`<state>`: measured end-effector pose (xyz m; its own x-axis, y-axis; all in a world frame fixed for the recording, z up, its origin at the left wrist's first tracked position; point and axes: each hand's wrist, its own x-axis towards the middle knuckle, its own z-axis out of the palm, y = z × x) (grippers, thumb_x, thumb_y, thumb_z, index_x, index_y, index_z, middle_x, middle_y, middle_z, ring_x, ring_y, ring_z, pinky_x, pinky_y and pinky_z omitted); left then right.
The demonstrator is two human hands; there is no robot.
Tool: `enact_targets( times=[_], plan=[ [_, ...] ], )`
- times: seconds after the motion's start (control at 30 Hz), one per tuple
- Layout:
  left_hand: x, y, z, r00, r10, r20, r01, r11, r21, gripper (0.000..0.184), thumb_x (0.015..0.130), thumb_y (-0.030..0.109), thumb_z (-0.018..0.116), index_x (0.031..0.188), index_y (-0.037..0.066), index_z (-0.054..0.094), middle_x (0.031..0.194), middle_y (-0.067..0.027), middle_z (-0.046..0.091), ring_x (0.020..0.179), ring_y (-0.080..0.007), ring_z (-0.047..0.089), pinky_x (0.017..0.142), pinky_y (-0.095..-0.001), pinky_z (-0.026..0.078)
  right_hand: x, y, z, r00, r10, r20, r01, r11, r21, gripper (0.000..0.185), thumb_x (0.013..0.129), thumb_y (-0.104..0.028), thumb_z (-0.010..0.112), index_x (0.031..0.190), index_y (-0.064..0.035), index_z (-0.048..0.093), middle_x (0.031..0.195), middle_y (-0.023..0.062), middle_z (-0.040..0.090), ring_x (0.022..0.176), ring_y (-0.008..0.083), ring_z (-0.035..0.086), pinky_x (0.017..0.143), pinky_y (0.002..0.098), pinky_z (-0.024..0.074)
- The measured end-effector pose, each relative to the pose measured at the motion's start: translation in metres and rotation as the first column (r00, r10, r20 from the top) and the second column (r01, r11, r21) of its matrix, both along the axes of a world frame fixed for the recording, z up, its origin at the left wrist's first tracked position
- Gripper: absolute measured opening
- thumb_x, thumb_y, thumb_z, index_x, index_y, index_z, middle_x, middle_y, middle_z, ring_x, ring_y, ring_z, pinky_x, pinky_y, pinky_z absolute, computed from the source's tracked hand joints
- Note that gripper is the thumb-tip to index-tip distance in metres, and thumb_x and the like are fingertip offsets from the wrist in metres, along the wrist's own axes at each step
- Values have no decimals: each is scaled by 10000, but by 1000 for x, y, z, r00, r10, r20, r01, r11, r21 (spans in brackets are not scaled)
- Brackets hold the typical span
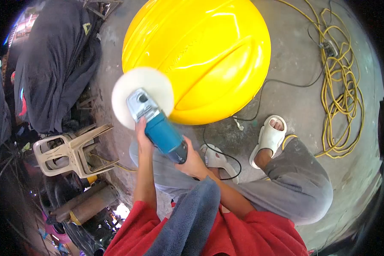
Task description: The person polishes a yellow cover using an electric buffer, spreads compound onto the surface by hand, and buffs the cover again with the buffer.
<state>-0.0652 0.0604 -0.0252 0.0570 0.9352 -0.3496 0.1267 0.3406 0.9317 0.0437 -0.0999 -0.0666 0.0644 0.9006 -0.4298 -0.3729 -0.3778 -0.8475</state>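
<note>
Both of my hands hold a blue and silver angle polisher [161, 131] with a round white buffing pad [158, 81]. My left hand [143, 137] is closed near the metal head. My right hand [194, 161] wraps round the dark rear end of the body. A large glossy yellow moulded piece [217, 59] with curved ridges lies on the floor in front of me. The pad overlaps its lower left edge in the view; whether it touches the surface I cannot tell. Raised lettering on the yellow surface is too unclear to read.
A black cord [239, 170] loops by my feet. A coiled yellow extension cord [341, 102] with a socket [330, 48] lies at right. At left are a tipped beige plastic chair [57, 155], a dark cloth cover [51, 68] and a rusty cylinder [94, 202].
</note>
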Motion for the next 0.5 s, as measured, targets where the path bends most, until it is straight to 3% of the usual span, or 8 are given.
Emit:
enact_targets(
  times=[0.07,0.13,0.2,0.4,0.47,0.5],
  plan=[
    [-14,-12,1,996,86,-15,-86,996,-5,561,940,442,493,1303,14,491,1164,-149,624,1026,-269,625,907,-393,502,1,-1,2,974,212,-82,-221,967,-129,992,656,-105,764,1459,-118,182,1174,277,586,1109,441,584,930,437,459],
    [-21,-18,1,983,183,25,-181,981,-72,535,946,431,491,1293,24,503,1162,-148,624,1009,-271,629,906,-405,501,-3,-4,-2,977,203,-60,-208,974,-93,986,657,-99,758,1457,-117,182,1161,283,592,1099,454,584,922,441,465],
    [-18,-17,0,986,161,36,-159,985,-74,528,947,425,492,1287,21,508,1164,-146,622,1015,-268,625,912,-403,497,-5,-6,-6,981,191,-35,-193,980,-55,979,659,-93,753,1455,-117,183,1148,288,598,1089,467,584,913,445,471],
    [39,20,-1,999,-47,-26,48,998,34,499,946,374,502,1273,-2,521,1177,-131,616,1058,-232,601,928,-369,475,9,6,3,999,-35,-30,33,997,-63,962,670,-94,748,1446,-105,180,1181,274,566,1118,414,581,931,420,455],
    [56,40,-1,968,-241,-66,244,969,36,579,920,320,554,1367,-25,424,1272,-128,551,1150,-201,524,1003,-309,390,14,19,5,979,-202,-34,201,979,-15,964,674,-107,763,1436,-62,174,1207,234,546,1125,350,571,950,406,437],
    [70,47,4,968,-243,-65,246,969,36,579,920,320,554,1367,-25,424,1272,-128,551,1150,-201,524,1003,-309,390,15,24,4,978,-204,-34,204,979,-15,964,674,-107,763,1436,-62,174,1207,234,546,1125,350,571,950,406,437]
  ],
)
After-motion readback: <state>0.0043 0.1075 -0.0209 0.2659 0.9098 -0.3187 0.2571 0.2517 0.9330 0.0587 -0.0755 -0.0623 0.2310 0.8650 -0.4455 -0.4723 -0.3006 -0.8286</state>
